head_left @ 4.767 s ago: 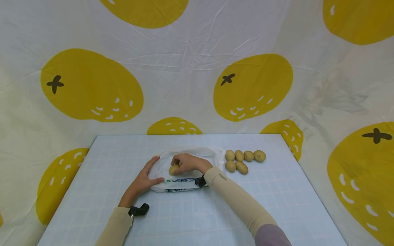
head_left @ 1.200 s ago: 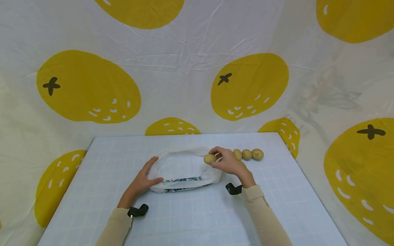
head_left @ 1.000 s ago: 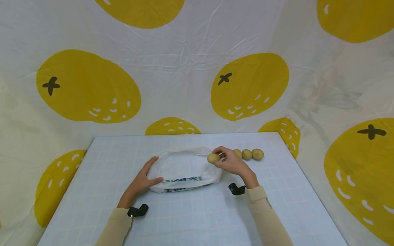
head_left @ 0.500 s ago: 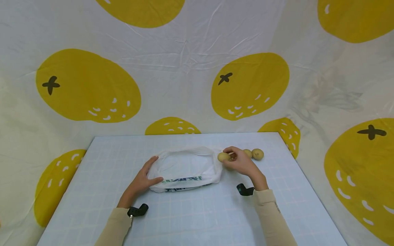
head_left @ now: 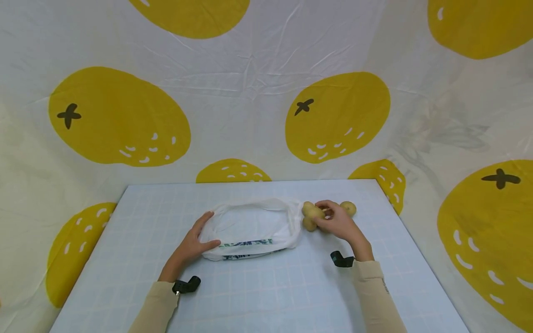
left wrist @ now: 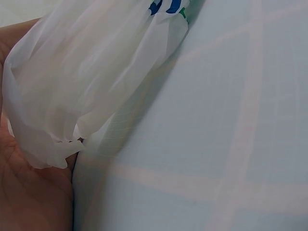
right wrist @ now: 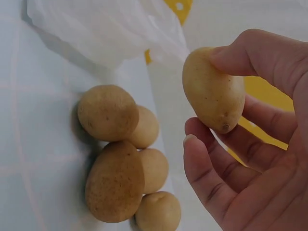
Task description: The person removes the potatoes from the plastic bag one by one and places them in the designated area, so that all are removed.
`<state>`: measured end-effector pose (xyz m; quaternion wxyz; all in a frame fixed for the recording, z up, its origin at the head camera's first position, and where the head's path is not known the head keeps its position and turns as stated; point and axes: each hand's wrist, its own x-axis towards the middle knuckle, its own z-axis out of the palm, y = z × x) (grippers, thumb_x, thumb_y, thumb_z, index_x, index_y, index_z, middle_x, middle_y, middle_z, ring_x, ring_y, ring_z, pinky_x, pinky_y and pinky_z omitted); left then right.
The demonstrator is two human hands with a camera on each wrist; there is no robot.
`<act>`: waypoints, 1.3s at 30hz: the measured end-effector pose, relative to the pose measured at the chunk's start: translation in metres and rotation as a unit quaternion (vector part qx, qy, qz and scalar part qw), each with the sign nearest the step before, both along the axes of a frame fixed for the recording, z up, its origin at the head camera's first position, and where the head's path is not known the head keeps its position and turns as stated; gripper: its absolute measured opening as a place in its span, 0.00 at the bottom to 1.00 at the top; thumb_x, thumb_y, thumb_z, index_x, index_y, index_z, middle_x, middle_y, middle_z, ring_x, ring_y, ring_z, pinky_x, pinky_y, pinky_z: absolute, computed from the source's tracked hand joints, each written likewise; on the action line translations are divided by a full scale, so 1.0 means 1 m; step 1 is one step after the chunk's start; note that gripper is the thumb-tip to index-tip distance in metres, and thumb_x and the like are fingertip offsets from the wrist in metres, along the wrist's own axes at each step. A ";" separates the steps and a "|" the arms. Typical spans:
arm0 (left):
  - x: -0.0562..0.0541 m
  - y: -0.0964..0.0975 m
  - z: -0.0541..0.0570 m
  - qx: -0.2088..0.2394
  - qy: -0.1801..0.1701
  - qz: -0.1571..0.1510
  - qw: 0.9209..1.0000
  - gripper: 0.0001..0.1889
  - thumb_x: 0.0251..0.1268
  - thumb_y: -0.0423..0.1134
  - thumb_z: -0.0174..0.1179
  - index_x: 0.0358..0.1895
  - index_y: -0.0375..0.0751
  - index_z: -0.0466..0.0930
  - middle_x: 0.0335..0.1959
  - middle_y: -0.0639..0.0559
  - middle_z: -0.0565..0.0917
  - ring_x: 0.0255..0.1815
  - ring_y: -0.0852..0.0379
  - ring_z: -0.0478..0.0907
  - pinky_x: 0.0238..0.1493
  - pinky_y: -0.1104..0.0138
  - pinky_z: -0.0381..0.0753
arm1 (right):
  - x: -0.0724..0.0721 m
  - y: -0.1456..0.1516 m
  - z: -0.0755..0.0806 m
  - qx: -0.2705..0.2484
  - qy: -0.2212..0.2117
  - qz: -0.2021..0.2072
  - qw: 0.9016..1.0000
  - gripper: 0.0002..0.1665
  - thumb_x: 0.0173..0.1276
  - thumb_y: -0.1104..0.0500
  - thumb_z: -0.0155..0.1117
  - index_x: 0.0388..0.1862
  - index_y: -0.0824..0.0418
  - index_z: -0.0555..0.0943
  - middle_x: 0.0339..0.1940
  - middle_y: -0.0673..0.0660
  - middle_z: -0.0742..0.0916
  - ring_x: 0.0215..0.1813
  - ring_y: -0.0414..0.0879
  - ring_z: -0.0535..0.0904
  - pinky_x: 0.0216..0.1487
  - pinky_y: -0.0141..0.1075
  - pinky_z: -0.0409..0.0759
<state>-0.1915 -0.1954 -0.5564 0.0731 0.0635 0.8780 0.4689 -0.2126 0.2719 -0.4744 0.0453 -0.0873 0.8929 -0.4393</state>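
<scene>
A white plastic bag (head_left: 287,238) with blue and green print lies on the table, its mouth spread toward the top. My left hand (head_left: 192,243) rests at the bag's left end with thumb and fingers spread along its rim; in the left wrist view the thin plastic covers part of the palm (left wrist: 33,197). To the right of the bag, my right hand (head_left: 339,224) pinches a yellow-brown potato (right wrist: 211,91) between thumb and fingers. That potato is above several others, including a round potato (right wrist: 108,113) and a longer potato (right wrist: 115,183). My right hand hides part of the group in the head view.
The table (head_left: 258,296) has a pale checked cover. Its far edge meets a white hanging cloth (head_left: 233,115) printed with large yellow fruit. A black wrist camera (head_left: 187,284) sits on the left wrist, another wrist camera (head_left: 341,260) on the right.
My right hand first had the potato inside the bag, then lifted it out and carried it right, over the other potatoes. My left hand has stayed at the bag's left end.
</scene>
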 end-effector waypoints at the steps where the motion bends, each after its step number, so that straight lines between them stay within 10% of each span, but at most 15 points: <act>1: 0.000 0.000 0.000 0.005 0.001 -0.001 1.000 0.54 0.58 0.51 0.75 0.84 0.53 0.50 0.86 0.43 0.47 0.86 0.35 0.41 0.80 0.33 0.41 | 0.001 0.002 -0.001 0.001 -0.003 -0.004 1.000 0.30 0.69 0.53 0.72 0.67 0.62 0.78 0.65 0.63 0.82 0.60 0.60 0.81 0.60 0.51 0.81; 39: -0.001 0.001 0.001 0.008 -0.006 0.001 1.000 0.54 0.59 0.50 0.75 0.84 0.52 0.50 0.86 0.43 0.46 0.86 0.35 0.41 0.80 0.33 0.40 | 0.009 0.058 -0.038 0.004 0.003 -0.093 0.996 0.31 0.69 0.49 0.72 0.65 0.62 0.79 0.64 0.65 0.83 0.57 0.60 0.82 0.49 0.32 0.80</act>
